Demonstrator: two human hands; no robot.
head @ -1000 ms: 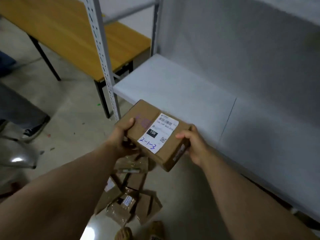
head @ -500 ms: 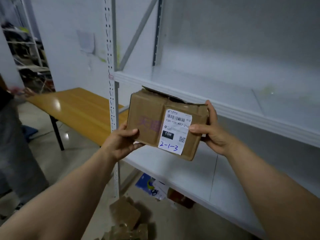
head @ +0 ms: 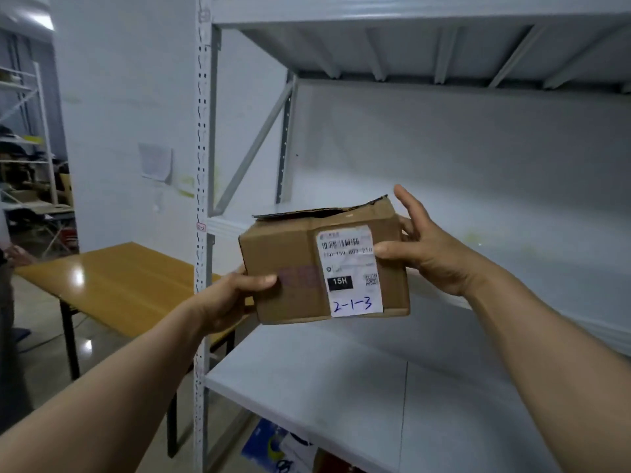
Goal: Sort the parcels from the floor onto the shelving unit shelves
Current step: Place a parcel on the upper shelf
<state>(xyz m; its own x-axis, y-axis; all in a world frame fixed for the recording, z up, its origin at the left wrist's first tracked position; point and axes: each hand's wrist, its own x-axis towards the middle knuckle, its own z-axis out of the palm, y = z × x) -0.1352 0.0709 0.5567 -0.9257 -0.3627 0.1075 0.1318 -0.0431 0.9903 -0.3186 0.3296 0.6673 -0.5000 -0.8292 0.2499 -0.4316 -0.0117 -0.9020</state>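
The cardboard parcel is held in the air in front of the lip of the shelving unit's middle shelf, above the lower shelf. Its long axis is kept roughly level, left to right. The labelled face is turned toward the camera, with the handwritten "2-1-3" on the label upright and the torn flap on top. The left end is gripped by the left hand, thumb on the front. The right end is pinched by the right hand, thumb on the label and one finger raised free. Compared with half a second earlier, the parcel has been lifted higher against the shelf lip and levelled.
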